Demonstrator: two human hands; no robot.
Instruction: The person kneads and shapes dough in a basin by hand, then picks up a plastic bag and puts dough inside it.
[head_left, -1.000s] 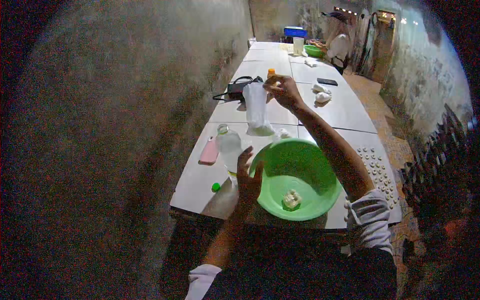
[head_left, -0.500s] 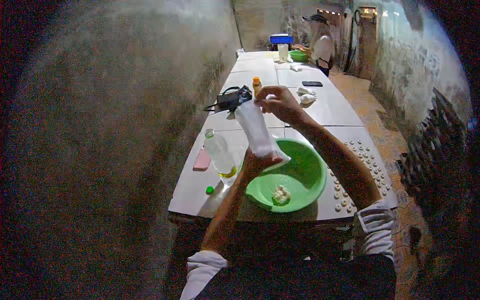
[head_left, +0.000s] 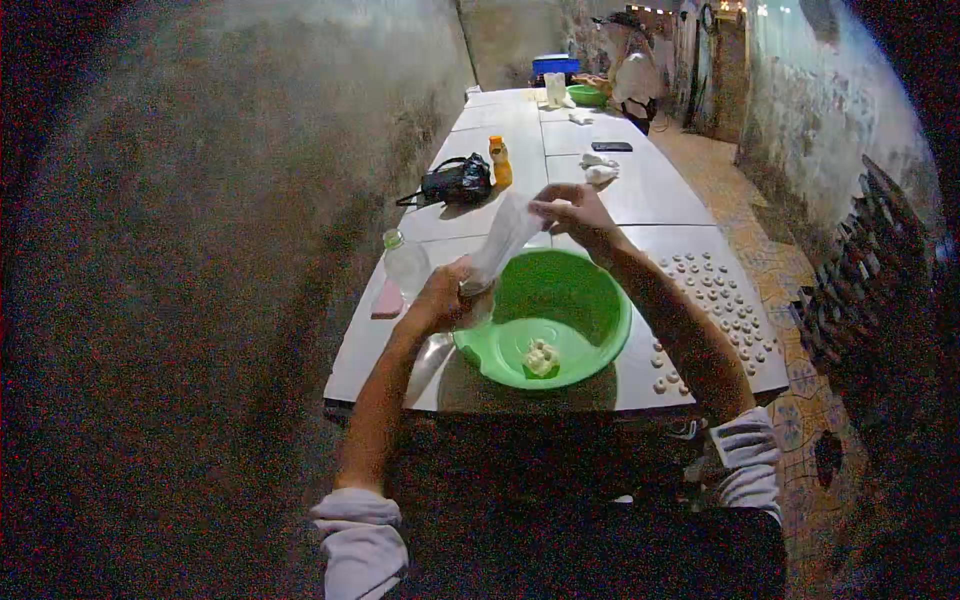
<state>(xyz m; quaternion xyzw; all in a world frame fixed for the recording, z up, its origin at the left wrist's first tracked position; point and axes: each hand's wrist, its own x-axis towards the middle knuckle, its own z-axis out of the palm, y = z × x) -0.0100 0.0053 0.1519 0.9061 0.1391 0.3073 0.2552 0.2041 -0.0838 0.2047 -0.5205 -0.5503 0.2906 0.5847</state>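
Observation:
A white, translucent plastic bag (head_left: pixel 505 238) slants between my two hands above the left side of a green basin (head_left: pixel 470 352). My left hand (head_left: pixel 446 292) is closed round its lower end. The upper end is pinched in the fingers of my right hand (head_left: pixel 575 212). A pale lump of dough (head_left: pixel 541 358) lies on the basin's floor. Left of my left hand stands a clear bottle (head_left: pixel 406 264) with an uncapped mouth, partly in front of a pink flat object (head_left: pixel 386 300).
Many small pale dough rings (head_left: pixel 715 290) cover the table's right side. Farther back are a black bag (head_left: pixel 458 184), an orange-capped bottle (head_left: pixel 500 162), white crumpled bags (head_left: pixel 600 172) and a dark phone (head_left: pixel 612 147). Another person (head_left: pixel 632 75) works beside a second green basin (head_left: pixel 588 96).
The bag has tipped over, its upper end swinging right and down with my right hand. My left hand has moved left and up. The view has shifted slightly.

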